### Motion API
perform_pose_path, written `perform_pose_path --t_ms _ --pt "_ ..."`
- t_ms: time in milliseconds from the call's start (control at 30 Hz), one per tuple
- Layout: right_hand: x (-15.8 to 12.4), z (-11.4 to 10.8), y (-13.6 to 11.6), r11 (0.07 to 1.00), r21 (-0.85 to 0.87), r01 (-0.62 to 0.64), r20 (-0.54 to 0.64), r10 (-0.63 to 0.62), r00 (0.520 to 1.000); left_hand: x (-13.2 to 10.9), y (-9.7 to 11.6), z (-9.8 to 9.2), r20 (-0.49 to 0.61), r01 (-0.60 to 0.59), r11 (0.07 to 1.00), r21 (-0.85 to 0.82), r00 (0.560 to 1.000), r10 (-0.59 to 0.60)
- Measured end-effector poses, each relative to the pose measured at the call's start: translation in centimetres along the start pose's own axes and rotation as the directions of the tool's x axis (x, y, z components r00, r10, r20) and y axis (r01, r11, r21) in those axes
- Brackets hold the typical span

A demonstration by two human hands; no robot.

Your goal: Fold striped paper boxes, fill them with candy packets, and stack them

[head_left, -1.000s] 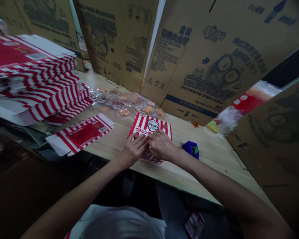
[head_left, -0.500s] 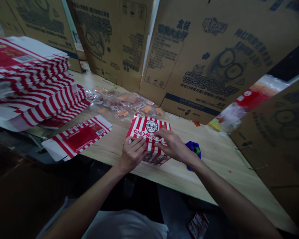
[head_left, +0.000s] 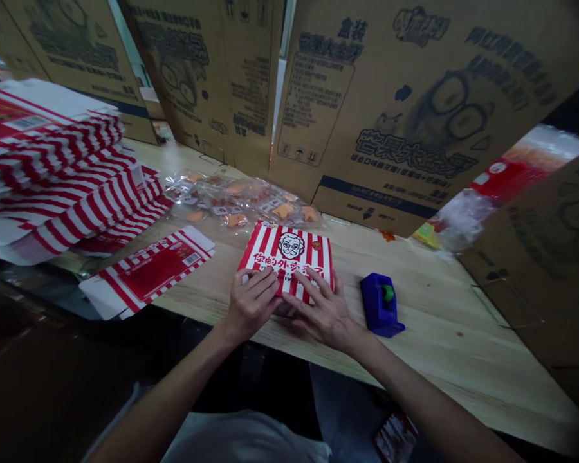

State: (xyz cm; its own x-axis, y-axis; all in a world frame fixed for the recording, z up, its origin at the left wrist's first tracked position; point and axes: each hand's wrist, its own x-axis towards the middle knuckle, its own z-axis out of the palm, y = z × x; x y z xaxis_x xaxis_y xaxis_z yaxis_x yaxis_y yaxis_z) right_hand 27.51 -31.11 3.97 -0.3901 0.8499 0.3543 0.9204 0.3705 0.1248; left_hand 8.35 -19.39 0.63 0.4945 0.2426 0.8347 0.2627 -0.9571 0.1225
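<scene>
A red-and-white striped cardboard box [head_left: 289, 245] with a cartoon face and Chinese lettering on its top stands on the wooden table. My left hand [head_left: 251, 301] grips its front left corner, fingers bent over the top edge. At the front right, my right hand [head_left: 325, 310] holds the box with its fingers spread across the top and right edge. The lower front of the box is partly hidden by both hands. Right of it sits a blue tape dispenser [head_left: 380, 305] with a green core.
A flattened striped box [head_left: 152, 273] lies to the left, near a tall pile of striped boxes [head_left: 67, 173]. Clear packets with orange pieces [head_left: 236, 202] are spread behind my box. Large brown cartons [head_left: 338, 128] stand along the back and right. The wooden table [head_left: 434, 347] has its front edge near me.
My right hand has come down from above the lettering to the front right of the box. The tape dispenser, partly covered by my right arm before, now shows fully.
</scene>
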Motion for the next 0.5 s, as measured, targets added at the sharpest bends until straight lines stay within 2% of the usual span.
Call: perform_pose_path --t_ms 67,167,233,267,300,333,400,433,467,500 --pt "0.4 -0.1 0.1 0.998 0.048 -0.036 0.008 0.035 0.999 -0.1 0.0 0.2 0.001 0.003 1.0 -0.005 1.0 -0.003" --pt "0.4 -0.2 0.1 0.969 0.187 -0.163 0.027 0.161 0.987 -0.3 -0.1 0.5 0.004 0.013 1.0 -0.015 1.0 -0.013" --pt "0.1 0.1 0.4 0.903 0.32 -0.287 0.03 0.294 0.955 -0.4 -0.2 0.2 0.028 0.014 0.999 -0.033 1.0 -0.013" --pt "-0.1 0.3 0.7 0.841 0.407 -0.357 0.021 0.382 0.924 -0.5 -0.2 -0.2 0.05 0.012 0.998 -0.057 0.999 -0.009" --pt "-0.4 0.6 1.0 0.747 0.508 -0.429 0.018 0.488 0.873 -0.5 -0.3 -0.7 0.077 0.013 0.996 -0.088 0.997 -0.006" --pt "-0.7 1.0 1.5 0.616 0.616 -0.49 0.027 0.606 0.795 -0.5 -0.4 -1.4 0.103 0.028 0.992 -0.12 0.995 -0.015" --pt "-1.3 1.8 2.6 0.254 0.798 -0.546 0.131 0.811 0.57 -0.7 -0.8 -2.5 0.12 0.125 0.977 -0.176 0.987 -0.105" --pt "-1.4 2.2 3.0 0.058 0.845 -0.532 0.23 0.858 0.459 -0.8 -1.2 -2.9 0.112 0.214 0.956 -0.199 0.974 -0.195" --pt "-1.5 2.6 3.5 -0.122 0.858 -0.499 0.344 0.858 0.381 -1.0 -1.6 -3.1 0.1 0.324 0.919 -0.226 0.946 -0.309" --pt "-1.5 3.0 3.7 -0.276 0.844 -0.46 0.456 0.82 0.345 -1.1 -2.1 -3.0 0.099 0.445 0.855 -0.266 0.895 -0.435"
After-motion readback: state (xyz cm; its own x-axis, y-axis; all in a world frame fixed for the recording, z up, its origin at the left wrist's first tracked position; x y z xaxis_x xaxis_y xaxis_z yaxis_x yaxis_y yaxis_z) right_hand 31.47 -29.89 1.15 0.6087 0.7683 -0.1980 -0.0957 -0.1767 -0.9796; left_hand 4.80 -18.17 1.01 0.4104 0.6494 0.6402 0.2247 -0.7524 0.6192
